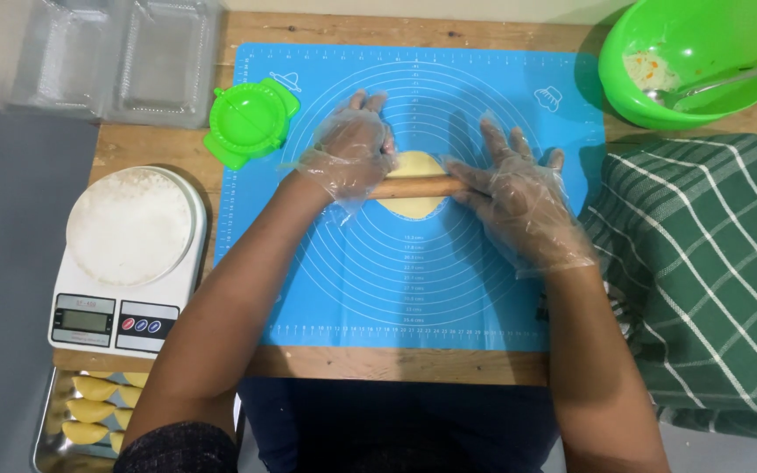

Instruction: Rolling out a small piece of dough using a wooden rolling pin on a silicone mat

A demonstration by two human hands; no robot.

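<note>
At the far left a grey mat [2, 263] is lying on the wooden counter [396, 363], with clear plastic containers [116, 57] sitting above it. Just right of the mat, a white kitchen scale [129, 258] is carrying a floury white disc, and below it a metal tray [50, 438] is holding folded yellow pastries [89, 412]. A green dumpling press [251, 123] is resting at the edge of the blue silicone mat [396, 280]. The gloved left hand [348, 153] is pressing, fingers spread open, on one end of a wooden rolling pin [418, 187]; the gloved right hand [523, 201] is lying flat and open on the other end. The pin is crossing a yellow dough round [415, 165] at the mat's centre. Farther right, a green bowl [659, 96] is holding a spoon [720, 83], and a green checked cloth [711, 271] is covering the counter's right side.
</note>
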